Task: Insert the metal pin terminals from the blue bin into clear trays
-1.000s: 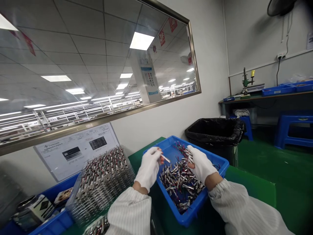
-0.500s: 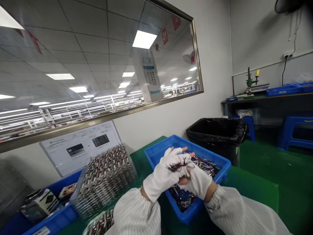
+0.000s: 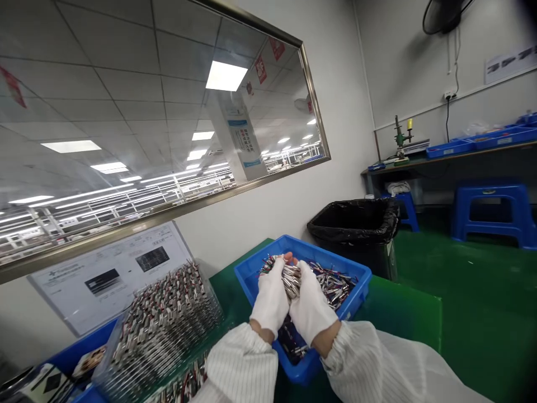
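Note:
Both my hands wear white fingerless gloves and are cupped together over a blue plastic bin (image 3: pixel 246 275). Between them sits a bunch of short metal-cased parts with thin coloured wires (image 3: pixel 291 280). My left hand (image 3: pixel 269 299) closes round the bunch from the left, with wire ends sticking out past its fingertips. From the other side my right hand (image 3: pixel 311 305) presses against the same bunch. More loose wired parts (image 3: pixel 335 285) lie in the bin, mostly to the right of and below my hands. The palms and some fingers are hidden.
To the left, stacked clear trays (image 3: pixel 163 319) hold many wired parts, before a printed sheet (image 3: pixel 113 274). A black-lined trash bin (image 3: pixel 356 224) stands behind the blue bin. A bench (image 3: pixel 419 166) and blue stool (image 3: pixel 493 215) are at the right. A window spans the wall.
My hands have turned from overlapping, left over right, to side by side, and the bunch now shows its metal ends between them. The view has shifted to the right.

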Demonstrator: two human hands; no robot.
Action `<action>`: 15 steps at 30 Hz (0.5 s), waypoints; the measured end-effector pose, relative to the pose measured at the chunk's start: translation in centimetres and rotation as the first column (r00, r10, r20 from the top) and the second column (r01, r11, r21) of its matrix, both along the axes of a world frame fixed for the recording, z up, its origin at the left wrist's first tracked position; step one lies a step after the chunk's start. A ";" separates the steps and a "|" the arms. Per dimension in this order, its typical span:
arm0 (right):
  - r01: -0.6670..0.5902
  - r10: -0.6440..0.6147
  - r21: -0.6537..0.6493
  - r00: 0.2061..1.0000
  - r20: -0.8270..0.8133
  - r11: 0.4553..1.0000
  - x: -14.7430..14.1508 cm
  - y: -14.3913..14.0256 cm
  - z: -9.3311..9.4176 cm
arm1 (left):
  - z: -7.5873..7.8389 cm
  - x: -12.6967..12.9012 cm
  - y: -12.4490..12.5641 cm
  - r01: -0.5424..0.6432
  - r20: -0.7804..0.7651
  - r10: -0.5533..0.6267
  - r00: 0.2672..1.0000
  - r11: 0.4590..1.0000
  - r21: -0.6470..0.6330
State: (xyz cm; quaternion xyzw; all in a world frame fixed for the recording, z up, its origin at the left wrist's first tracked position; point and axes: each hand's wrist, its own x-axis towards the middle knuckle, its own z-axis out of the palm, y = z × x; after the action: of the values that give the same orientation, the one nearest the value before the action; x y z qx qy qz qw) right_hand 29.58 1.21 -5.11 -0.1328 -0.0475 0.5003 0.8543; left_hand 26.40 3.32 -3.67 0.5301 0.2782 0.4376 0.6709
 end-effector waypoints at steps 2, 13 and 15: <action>0.016 -0.016 0.028 1.000 -0.019 0.999 0.5 0.0 0.0 | -0.5 0.6 0.2 -0.033 0.036 0.031 0.999 0.998 0.052; -0.084 0.098 0.084 0.980 -0.175 0.993 1.7 -0.4 0.6 | 1.3 1.8 0.3 0.095 0.041 -0.101 0.994 0.988 0.125; -0.101 0.116 0.085 0.974 -0.195 0.991 2.2 -0.6 0.7 | 1.8 1.8 0.8 0.115 -0.007 -0.116 0.993 0.968 0.223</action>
State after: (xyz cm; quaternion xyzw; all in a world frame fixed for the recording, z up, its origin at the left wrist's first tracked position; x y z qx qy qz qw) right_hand 31.76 0.58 -4.44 -0.0471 0.0125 0.5547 0.8306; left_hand 28.22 4.09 -1.91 0.6159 0.1940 0.4278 0.6325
